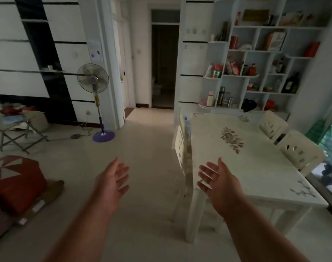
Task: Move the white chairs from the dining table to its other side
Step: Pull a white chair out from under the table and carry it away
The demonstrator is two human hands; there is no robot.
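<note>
Pale floor tiles ran from the doorway at the back to the person's feet, and the dining table [255,163] stood to the right with its long axis running away from the camera toward the shelving unit [265,59]. Two white chairs were tucked along each long edge. On the left edge, the nearer white chair [181,148] and the farther chair [182,118] behind it showed their backs edge-on, pushed in tight against the tabletop. On the right edge, two more chairs [297,150] stood by the window.

Both hands were stretched forward, empty, palms turned toward each other with fingers spread wide. The left hand [112,178] hung over bare floor, well apart from any furniture. The right hand [216,178] hovered over the table's near left corner, just beside the nearer white chair's back and not touching it.

That chair lay ahead of and between the two hands, its back running parallel to the table's left edge, and closer to the right hand. A grasp would likely mean bringing both hands in on the backrest's two ends, then drawing the chair left, away from the table, before carrying it round. The pedestal fan [93,80] stood well clear across the floor.
</note>
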